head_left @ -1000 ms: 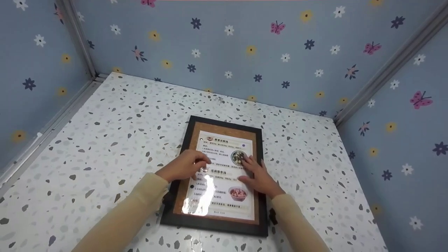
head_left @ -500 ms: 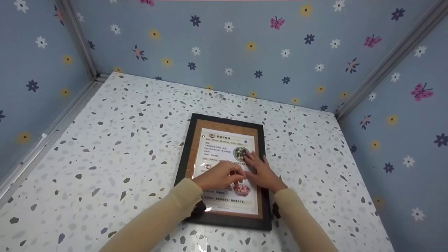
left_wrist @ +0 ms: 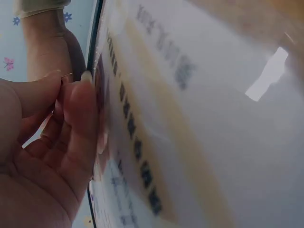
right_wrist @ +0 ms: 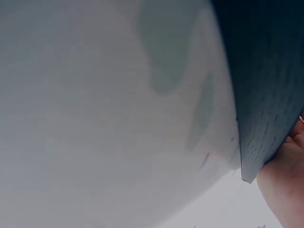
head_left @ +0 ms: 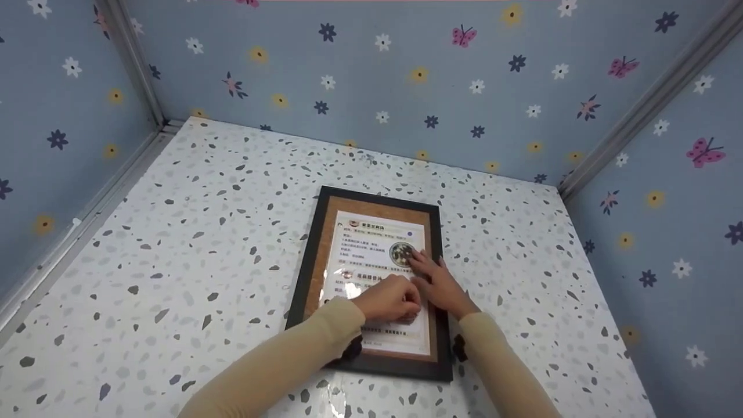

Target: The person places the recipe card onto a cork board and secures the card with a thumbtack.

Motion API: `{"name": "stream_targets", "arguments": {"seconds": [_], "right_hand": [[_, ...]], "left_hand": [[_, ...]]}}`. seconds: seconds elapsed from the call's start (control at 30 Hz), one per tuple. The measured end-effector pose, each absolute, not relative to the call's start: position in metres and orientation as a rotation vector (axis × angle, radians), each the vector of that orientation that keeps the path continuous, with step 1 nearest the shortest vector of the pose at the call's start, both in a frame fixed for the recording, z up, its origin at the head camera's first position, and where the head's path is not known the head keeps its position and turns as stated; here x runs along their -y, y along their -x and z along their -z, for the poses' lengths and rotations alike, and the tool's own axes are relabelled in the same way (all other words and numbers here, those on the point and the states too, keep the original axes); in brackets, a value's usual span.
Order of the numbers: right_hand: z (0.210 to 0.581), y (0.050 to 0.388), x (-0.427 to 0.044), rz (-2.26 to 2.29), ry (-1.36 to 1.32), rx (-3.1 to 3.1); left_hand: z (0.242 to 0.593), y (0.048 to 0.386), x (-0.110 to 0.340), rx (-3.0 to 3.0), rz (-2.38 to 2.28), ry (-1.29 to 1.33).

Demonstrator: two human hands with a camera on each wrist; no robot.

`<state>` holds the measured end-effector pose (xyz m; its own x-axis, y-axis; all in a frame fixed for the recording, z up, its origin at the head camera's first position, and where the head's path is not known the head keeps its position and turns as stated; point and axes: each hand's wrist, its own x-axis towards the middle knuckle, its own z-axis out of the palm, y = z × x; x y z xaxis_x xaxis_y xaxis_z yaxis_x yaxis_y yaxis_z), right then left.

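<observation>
A black-framed cork board (head_left: 377,204) lies on the table, bearing a glossy printed recipe sheet (head_left: 371,227) with two dish pictures. My left hand (head_left: 390,299) is over the lower right part of the sheet, its thumb and forefinger pinched together. Between those fingertips, the left wrist view shows the glint of a thin pin (left_wrist: 67,75); the rest of it is hidden. My right hand (head_left: 441,284) rests with spread fingers on the sheet's right edge and the frame. A blue pin head (head_left: 410,234) marks the sheet's upper right corner.
The white speckled table (head_left: 232,191) surrounds the board. Blue flower-patterned panels (head_left: 371,75) with metal corner posts (head_left: 650,104) stand at the back and both sides. In the right wrist view, the dark frame edge (right_wrist: 261,85) is beside my right hand.
My left hand has moved from the sheet's left side to the lower right, close to my right hand. The right hand stays on the sheet's right edge.
</observation>
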<state>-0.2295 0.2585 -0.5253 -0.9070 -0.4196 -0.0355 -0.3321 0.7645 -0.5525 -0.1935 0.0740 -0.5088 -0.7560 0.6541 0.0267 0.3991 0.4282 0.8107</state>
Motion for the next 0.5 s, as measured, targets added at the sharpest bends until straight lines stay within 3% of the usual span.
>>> {"name": "stream_targets", "arguments": {"seconds": [0.5], "right_hand": [[0.525, 0.229, -0.262, 0.835, 0.682, -2.812]], "left_hand": [[0.511, 0.198, -0.088, -2.494, -1.045, -0.850]]}}
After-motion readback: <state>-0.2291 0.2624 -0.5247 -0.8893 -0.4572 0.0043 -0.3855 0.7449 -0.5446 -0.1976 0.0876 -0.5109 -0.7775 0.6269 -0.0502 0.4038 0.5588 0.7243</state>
